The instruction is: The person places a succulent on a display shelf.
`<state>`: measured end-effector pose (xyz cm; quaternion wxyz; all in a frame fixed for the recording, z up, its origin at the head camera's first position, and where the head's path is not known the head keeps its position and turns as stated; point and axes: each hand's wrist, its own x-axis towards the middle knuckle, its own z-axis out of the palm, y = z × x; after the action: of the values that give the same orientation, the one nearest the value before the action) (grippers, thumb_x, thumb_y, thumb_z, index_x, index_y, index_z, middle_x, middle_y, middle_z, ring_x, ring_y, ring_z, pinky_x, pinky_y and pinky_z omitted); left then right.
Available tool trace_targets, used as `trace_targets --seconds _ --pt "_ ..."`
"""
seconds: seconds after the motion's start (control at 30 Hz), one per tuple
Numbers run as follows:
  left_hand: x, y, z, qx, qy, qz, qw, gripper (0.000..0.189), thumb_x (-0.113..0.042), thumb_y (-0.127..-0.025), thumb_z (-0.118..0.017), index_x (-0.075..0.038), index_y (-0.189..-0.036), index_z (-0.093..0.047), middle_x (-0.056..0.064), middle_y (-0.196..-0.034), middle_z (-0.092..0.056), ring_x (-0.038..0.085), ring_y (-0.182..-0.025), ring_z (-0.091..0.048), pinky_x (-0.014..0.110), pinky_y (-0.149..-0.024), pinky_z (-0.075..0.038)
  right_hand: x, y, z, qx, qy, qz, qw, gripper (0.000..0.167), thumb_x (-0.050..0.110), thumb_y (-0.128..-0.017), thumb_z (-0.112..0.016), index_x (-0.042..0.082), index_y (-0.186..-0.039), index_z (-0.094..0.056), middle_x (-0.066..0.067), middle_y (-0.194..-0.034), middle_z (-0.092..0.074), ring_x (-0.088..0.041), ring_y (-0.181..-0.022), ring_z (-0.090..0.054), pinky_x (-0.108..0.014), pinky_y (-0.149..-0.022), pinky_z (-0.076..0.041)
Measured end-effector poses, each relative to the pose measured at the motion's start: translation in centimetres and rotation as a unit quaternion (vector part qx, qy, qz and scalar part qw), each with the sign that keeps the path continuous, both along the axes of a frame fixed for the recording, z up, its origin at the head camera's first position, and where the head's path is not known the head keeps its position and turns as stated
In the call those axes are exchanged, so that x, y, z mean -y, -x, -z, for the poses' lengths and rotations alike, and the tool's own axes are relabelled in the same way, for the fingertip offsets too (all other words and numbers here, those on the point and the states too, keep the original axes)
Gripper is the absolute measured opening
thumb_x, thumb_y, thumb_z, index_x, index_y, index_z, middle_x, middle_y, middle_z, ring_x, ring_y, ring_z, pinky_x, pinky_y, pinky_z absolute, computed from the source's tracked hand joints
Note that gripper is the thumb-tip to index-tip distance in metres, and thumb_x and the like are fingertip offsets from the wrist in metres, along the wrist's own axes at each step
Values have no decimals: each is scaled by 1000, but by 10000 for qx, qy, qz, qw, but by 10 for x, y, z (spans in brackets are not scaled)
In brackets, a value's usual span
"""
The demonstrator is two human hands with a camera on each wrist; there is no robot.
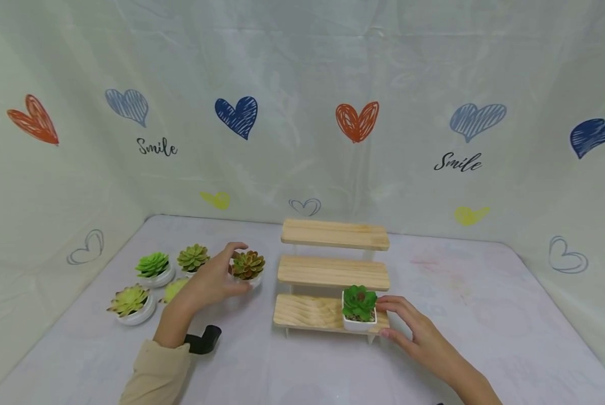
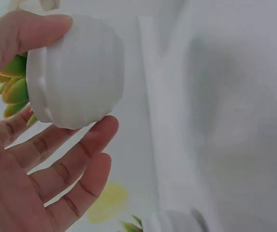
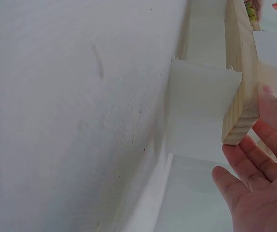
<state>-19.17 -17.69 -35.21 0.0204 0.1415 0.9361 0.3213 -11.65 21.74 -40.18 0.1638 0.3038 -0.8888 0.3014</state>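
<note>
My left hand grips a small white pot holding a reddish-green succulent, thumb on one side and fingers on the other. It is held left of the three-tier wooden shelf. On the right end of the lowest tier stands a bright green succulent in a square white pot. Beside that pot is my right hand, its fingers loosely bent. In the right wrist view its fingertips lie at the end of the wooden board.
Several potted succulents stand at the left: a bright green one, a yellow-green one, another behind, and one partly hidden by my left hand. The white table meets a heart-printed curtain at the back.
</note>
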Motion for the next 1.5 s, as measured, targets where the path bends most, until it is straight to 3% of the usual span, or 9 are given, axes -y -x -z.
trace_targets --seconds 0.3,0.7,1.0,1.23,1.5 --pt "-12 -12 -16 -382 -281 133 9988 76 -24 -75 -75 -12 -137 -32 15 -119 -52 19 -83 -51 28 -59 -42 0 0 0 94 52 3 9999 44 13 -81 -70 22 -121 -54 7 -124 -53 -4 -119 -48 -3 -96 -31" --pt "-28 -29 -33 -351 -375 618 9968 75 -28 -77 -75 -18 -137 -31 7 -117 -54 16 -87 -52 27 -64 -46 0 1 0 -21 0 -54 10000 45 11 -81 -70 22 -122 -54 6 -124 -53 -5 -119 -49 -6 -97 -34" --pt "-44 -38 -34 -118 -548 1157 9917 73 -33 -80 -73 -20 -138 -30 -1 -118 -55 14 -93 -52 32 -75 -47 0 2 2 -50 57 -91 9999 46 11 -80 -71 21 -122 -54 6 -124 -53 -2 -119 -47 -4 -96 -32" --pt "-59 -44 -31 208 -592 1575 9855 74 -33 -81 -71 -19 -140 -29 -4 -124 -52 13 -113 -52 41 -94 -45 0 2 4 40 139 -92 9999 45 11 -80 -71 20 -121 -55 6 -124 -53 2 -120 -44 0 -97 -27" --pt "-73 -47 -23 296 -406 2039 9777 74 -35 -83 -69 -15 -140 -28 0 -127 -53 13 -114 -54 37 -92 -48 0 2 1 -23 111 -101 9999 45 10 -80 -71 20 -121 -55 5 -124 -53 0 -120 -46 -2 -96 -29"
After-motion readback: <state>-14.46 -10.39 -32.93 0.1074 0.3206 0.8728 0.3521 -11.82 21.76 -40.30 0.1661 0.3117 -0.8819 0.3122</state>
